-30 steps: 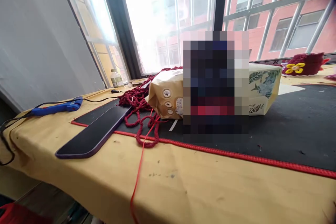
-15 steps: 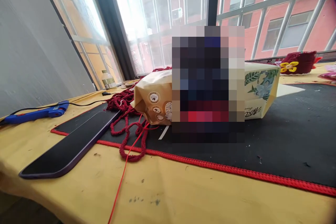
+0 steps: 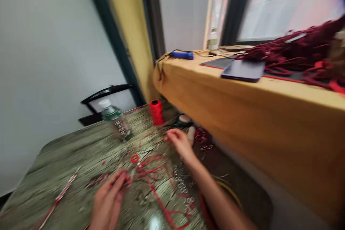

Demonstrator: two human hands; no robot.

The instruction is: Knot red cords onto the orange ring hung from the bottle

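My left hand (image 3: 110, 194) is low over the wooden table, its thumb and fingers pinched together. A bit of red shows at the fingertips, too blurred to name. Farther off and to the right, my right hand (image 3: 181, 144) is raised above the table with its fingers closed. What it holds, if anything, does not show. Between the hands lie tangled red cords (image 3: 155, 187) and a small red ring (image 3: 134, 159). Several small clear rings (image 3: 181, 181) are scattered beneath my right forearm. A red and white braided cord (image 3: 63, 192) lies to the left.
A red thread spool (image 3: 156, 113) and a plastic bottle (image 3: 116, 120) stand at the table's (image 3: 59, 154) far side. To the right, a higher yellow-covered surface (image 3: 242, 104) carries a phone (image 3: 244, 70), a blue glue gun (image 3: 182, 55) and dark red yarn (image 3: 299, 50). A black chair (image 3: 107, 95) is behind.
The view has swung left and down, from the yellow-covered surface by the window to the wooden table. Both my hands have come into view. The phone and yarn now appear at upper right.
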